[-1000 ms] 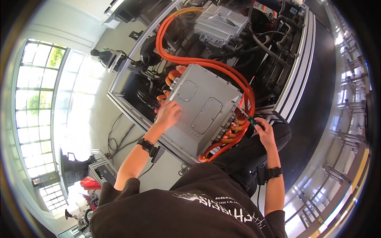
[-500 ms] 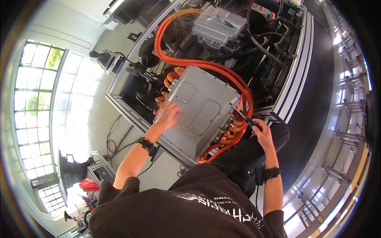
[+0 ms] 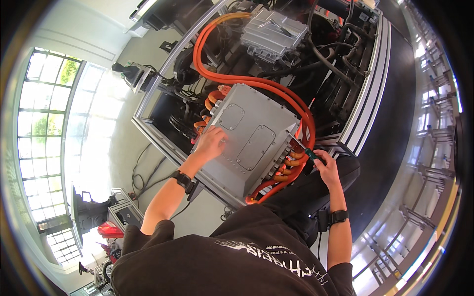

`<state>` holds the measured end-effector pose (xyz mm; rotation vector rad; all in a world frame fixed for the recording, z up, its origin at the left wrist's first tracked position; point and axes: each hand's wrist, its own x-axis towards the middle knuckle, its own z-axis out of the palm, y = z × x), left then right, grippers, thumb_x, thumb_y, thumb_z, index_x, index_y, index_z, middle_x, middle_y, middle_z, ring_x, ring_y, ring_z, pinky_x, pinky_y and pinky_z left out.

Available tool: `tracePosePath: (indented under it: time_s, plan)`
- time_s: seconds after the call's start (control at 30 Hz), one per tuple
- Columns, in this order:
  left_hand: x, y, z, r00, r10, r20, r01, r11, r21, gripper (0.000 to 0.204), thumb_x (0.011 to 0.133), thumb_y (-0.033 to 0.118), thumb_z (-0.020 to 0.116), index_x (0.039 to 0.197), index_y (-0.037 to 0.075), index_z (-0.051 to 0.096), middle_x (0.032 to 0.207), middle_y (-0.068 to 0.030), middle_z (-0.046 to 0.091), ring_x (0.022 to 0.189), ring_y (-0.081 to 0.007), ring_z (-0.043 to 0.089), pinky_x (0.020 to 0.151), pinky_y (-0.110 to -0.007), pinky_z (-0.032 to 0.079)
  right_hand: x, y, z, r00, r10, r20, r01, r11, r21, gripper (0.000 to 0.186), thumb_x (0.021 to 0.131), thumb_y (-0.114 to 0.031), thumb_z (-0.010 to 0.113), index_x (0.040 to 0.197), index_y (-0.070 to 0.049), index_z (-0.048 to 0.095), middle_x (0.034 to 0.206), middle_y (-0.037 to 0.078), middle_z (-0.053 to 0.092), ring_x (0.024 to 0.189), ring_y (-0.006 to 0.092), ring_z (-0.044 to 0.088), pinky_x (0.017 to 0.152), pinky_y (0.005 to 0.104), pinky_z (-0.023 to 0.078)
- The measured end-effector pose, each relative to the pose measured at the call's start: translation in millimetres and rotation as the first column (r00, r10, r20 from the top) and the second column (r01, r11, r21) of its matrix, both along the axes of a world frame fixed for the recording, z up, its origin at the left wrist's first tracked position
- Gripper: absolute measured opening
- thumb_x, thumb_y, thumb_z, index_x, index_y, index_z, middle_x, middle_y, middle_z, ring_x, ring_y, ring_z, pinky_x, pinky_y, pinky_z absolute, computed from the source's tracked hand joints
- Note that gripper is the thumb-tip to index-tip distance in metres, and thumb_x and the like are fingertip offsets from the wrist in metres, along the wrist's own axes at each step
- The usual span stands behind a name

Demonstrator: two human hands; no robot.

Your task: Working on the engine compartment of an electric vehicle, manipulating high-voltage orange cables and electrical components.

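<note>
Two round-cornered cover plates point(image 3: 256, 146) are still seated on the matte grey metal housing point(image 3: 237, 140) in an aluminium frame point(image 3: 368, 106), smooth orange cables point(image 3: 306, 114) looping alongside, while the right hand point(image 3: 326, 166) pinches a green-handled screwdriver point(image 3: 310, 154), slim shaft toward the housing's edge, and the left hand point(image 3: 211, 143) curls over it, grip unclear.

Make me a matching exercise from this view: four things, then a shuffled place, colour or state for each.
Things:
1. Screwdriver
2. Left hand
3. Long looping cables
4. Smaller metal case

Matches:
A. Orange
B. Silver, beyond the grey box
C. Held in the right hand
D. At the grey box's left side

Pairs: 1-C, 2-D, 3-A, 4-B
</note>
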<state>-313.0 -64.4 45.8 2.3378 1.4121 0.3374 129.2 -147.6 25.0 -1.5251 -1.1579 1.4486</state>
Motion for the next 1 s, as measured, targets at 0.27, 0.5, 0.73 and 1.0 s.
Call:
tracePosePath:
  time_s: [0.27, 0.5, 0.73, 1.0]
  plan:
    - [-7.7, 18.2, 4.1, 0.997, -0.032, -0.070, 0.034, 0.999, 0.022, 0.021, 0.069, 0.006, 0.069, 0.088, 0.009, 0.062, 0.096, -0.0058, 0.059, 0.101, -0.0286, 0.055, 0.091, -0.041, 0.046, -0.7, 0.8, 1.2, 1.000, 0.000, 0.000, 0.000, 1.000, -0.016, 0.028, 0.090, 0.001, 0.054, 0.117, 0.001, 0.058, 0.098, 0.004, 0.064, 0.074, 0.0090, 0.056, 0.067, 0.0237, 0.046]
    - [-6.5, 15.0, -4.4, 0.987, -0.041, -0.154, 0.037, 0.999, -0.031, 0.019, 0.072, 0.008, 0.069, 0.089, 0.009, 0.063, 0.099, -0.0049, 0.058, 0.104, -0.0261, 0.053, 0.092, -0.041, 0.045, -2.4, 0.8, 2.7, 1.000, 0.005, -0.001, -0.005, 1.000, -0.008, 0.028, 0.090, 0.001, 0.054, 0.117, 0.001, 0.058, 0.097, 0.004, 0.064, 0.074, 0.0090, 0.056, 0.067, 0.0238, 0.046]
    - [-1.0, 19.6, -1.4, 0.999, -0.034, -0.028, 0.034, 0.999, 0.027, 0.016, 0.073, 0.008, 0.069, 0.087, 0.009, 0.060, 0.092, -0.0056, 0.059, 0.098, -0.0273, 0.056, 0.085, -0.040, 0.048, -1.6, 0.5, 0.7, 1.000, 0.002, -0.010, -0.002, 1.000, 0.005, 0.027, 0.089, 0.001, 0.054, 0.116, 0.002, 0.058, 0.096, 0.004, 0.063, 0.075, 0.0094, 0.056, 0.067, 0.0239, 0.046]
    - [1.5, 16.3, 10.0, 0.982, -0.106, -0.155, 0.103, 0.994, -0.029, 0.016, 0.070, 0.007, 0.067, 0.084, 0.008, 0.059, 0.088, -0.0066, 0.056, 0.096, -0.0269, 0.055, 0.083, -0.040, 0.048, -1.8, 1.0, 1.9, 1.000, -0.005, -0.003, 0.005, 1.000, 0.008, 0.028, 0.088, 0.004, 0.055, 0.116, 0.003, 0.058, 0.095, 0.005, 0.063, 0.076, 0.0104, 0.056, 0.071, 0.0250, 0.047]
